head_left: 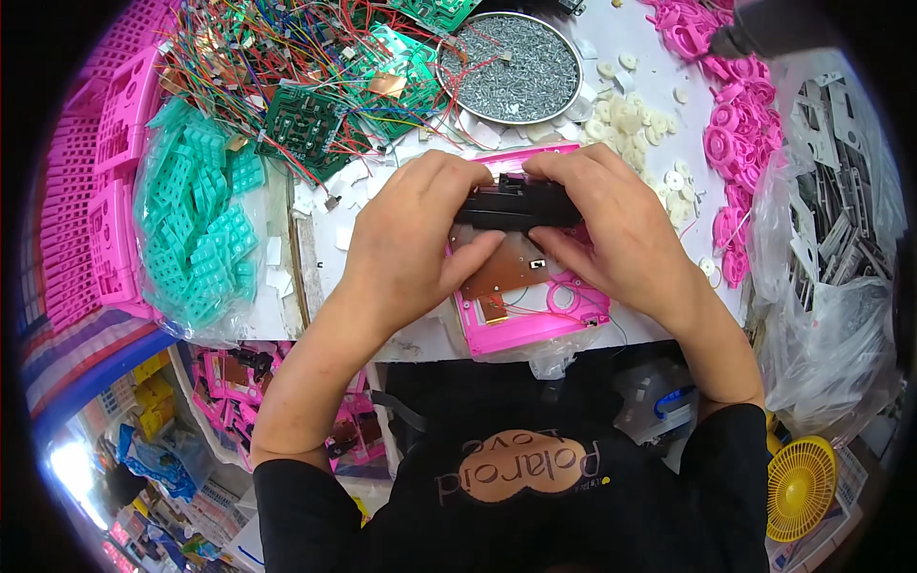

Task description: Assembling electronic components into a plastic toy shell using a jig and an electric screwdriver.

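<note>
A long black plastic part (517, 208) lies across the upper half of a pink plastic casing (516, 336). My left hand (406, 229) closes on its left end, thumb below and fingers above. At the other end my right hand (626, 224) grips it the same way. Whether the part is seated in the casing or held just above it, I cannot tell. Below the thumbs, a brown circuit board (499, 272) with a small switch (537, 264) sits in the casing, and thin wires run toward a pink ring (564, 300).
Ahead are a round tray of screws (511, 67) and green circuit boards (302, 129) tangled in wires. Turquoise keypads (205, 229) lie left; cream discs (626, 124), pink parts (735, 143) and bagged metal strips (841, 201) lie right. A power tool's tip (731, 43) hangs upper right.
</note>
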{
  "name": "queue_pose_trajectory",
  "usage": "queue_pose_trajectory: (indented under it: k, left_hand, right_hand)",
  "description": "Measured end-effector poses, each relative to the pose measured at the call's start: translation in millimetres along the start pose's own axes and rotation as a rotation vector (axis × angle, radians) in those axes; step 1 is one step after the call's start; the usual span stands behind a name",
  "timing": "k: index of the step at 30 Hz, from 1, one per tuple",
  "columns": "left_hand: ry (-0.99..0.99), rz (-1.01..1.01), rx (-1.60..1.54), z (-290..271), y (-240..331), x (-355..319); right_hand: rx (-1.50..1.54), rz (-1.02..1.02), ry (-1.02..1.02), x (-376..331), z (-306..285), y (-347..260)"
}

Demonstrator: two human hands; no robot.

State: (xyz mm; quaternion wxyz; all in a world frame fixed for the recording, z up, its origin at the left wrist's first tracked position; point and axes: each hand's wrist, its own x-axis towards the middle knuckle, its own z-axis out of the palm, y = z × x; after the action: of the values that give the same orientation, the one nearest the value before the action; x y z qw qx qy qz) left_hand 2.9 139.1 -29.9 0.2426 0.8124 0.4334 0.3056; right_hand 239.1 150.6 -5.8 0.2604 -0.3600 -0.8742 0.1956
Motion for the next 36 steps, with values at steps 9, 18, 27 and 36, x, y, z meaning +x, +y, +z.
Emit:
queue_pose_trajectory:
  k: [9,18,27,36]
  left_hand:
    - [-0.207,0.142,0.021,-28.4,-20.2,48.9]
    - [-0.36,0.226,0.078,-35.9,-26.3,62.0]
    - [-0.352,0.149,-0.095,-29.4,-31.9,54.9]
    - [-0.241,0.163,-0.123,-16.0,-36.6,47.1]
  right_hand:
    - [0.011,-0.061,-0.007,3.5,-0.7,3.0]
    - [0.083,-0.119,0.035,8.0,4.8,4.2]
    - [-0.096,-0.102,-0.112,16.9,-2.1,-9.5]
    - [-0.151,-0.045,-0.17,17.2,1.3,-9.7]
